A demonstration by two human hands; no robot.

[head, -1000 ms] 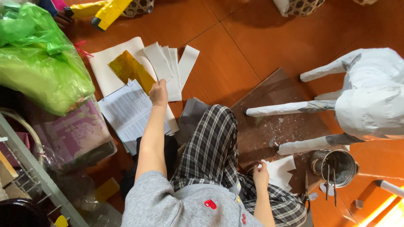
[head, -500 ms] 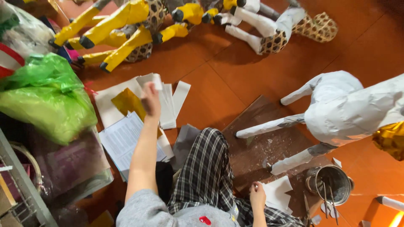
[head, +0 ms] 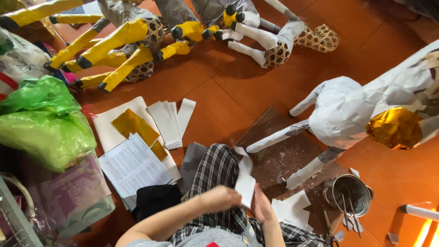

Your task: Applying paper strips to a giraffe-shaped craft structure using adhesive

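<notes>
White paper strip point(head: 245, 179) was held between both hands above a lap in checked trousers point(head: 217, 176), near the bottom middle of the view. The left hand point(head: 222, 198) was curled with its fingers together, closed on the strip's lower edge. The right hand point(head: 261, 206) was pressed against the strip's other side; whether its fingers were closed on it could not be told. On the orange tiled floor point(head: 219, 91) a stack of paper strips point(head: 170, 121), a gold foil sheet point(head: 135, 128) and printed pages point(head: 135, 167) were laid to the left. A white paper-covered animal figure point(head: 338, 112) was stood on the right, near a metal pot point(head: 351, 194). A green plastic bag point(head: 43, 126) was seen at far left.
</notes>
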